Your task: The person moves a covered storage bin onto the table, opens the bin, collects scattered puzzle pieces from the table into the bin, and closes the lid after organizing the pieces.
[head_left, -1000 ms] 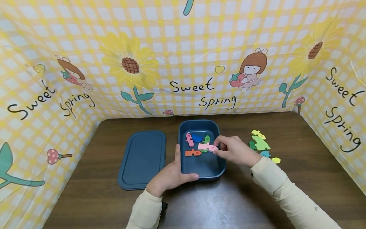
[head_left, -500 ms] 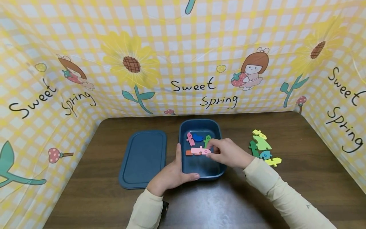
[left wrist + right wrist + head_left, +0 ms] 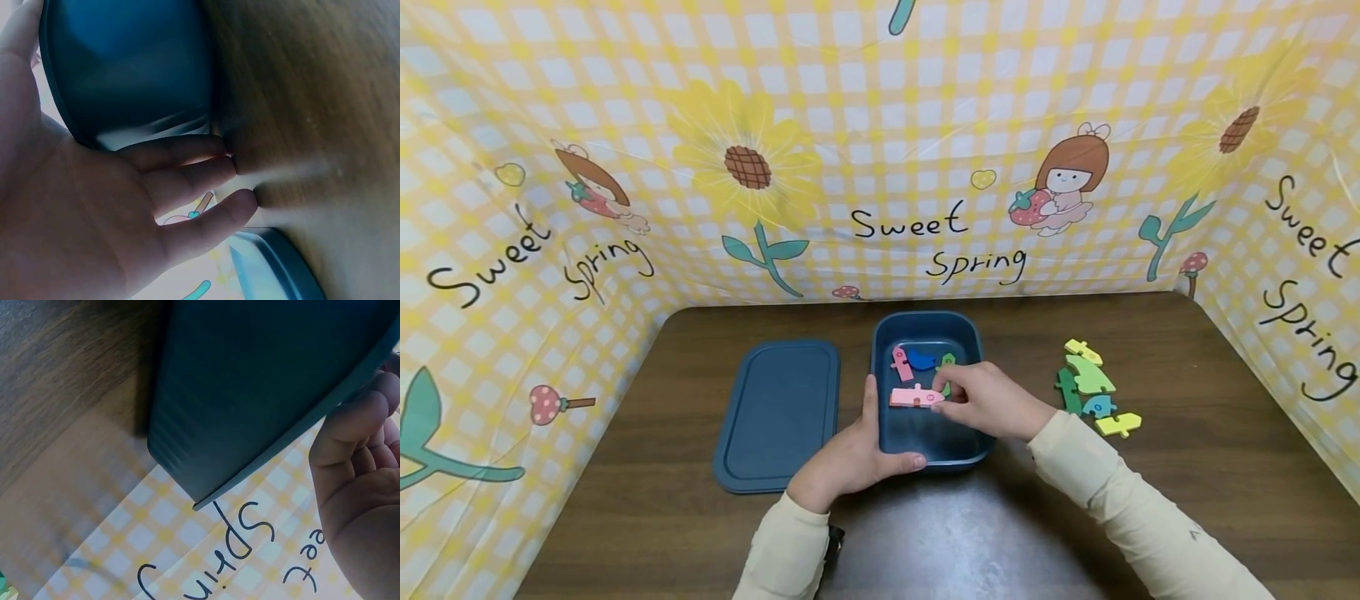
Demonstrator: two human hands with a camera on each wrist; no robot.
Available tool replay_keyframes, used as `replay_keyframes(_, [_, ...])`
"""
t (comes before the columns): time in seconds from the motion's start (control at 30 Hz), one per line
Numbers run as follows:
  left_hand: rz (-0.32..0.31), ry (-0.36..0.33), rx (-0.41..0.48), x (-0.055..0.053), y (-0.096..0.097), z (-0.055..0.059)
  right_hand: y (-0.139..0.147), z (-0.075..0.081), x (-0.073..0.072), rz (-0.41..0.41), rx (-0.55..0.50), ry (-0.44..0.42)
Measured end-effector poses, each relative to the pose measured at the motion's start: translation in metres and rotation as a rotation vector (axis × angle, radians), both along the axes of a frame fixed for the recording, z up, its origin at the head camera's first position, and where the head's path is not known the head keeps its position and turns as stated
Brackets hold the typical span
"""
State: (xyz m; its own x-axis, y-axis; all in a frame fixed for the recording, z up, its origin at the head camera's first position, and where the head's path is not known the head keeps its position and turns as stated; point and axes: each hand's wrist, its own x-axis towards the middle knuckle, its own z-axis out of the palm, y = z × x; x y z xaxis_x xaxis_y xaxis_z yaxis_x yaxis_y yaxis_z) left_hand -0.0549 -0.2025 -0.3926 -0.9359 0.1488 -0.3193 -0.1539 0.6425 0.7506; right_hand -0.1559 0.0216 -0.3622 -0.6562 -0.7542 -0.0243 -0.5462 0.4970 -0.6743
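Right hand (image 3: 1000,403) pinches the pointed end of a pink puzzle piece (image 3: 912,397) inside the dark blue box (image 3: 927,327), toward its left wall. Left hand (image 3: 842,460), fingers extended, rests against that wall, thumb at the near rim. Box stands near the table's (image 3: 647,467) far edge; lid (image 3: 778,417) lies left.

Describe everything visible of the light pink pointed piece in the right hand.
The light pink flat piece looks matte, with an upper tab, lower notch and circle near its point. The right hand pinches that end inside the open dark blue rectangular box. It mostly hides an orange flat piece; contact is unclear.
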Motion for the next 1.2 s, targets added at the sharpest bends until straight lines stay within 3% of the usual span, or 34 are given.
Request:
replay_keyframes(0.83, [-0.011,0.003,0.006,-0.001,-0.001,-0.002,-0.013,-0.007,-0.002,0.016,0.01,0.021])
replay_keyframes(1.2, [0.005,-0.006,-0.046,-0.001,0.0,-0.004,-0.015,-0.013,-0.003,0.029,0.012,0.059])
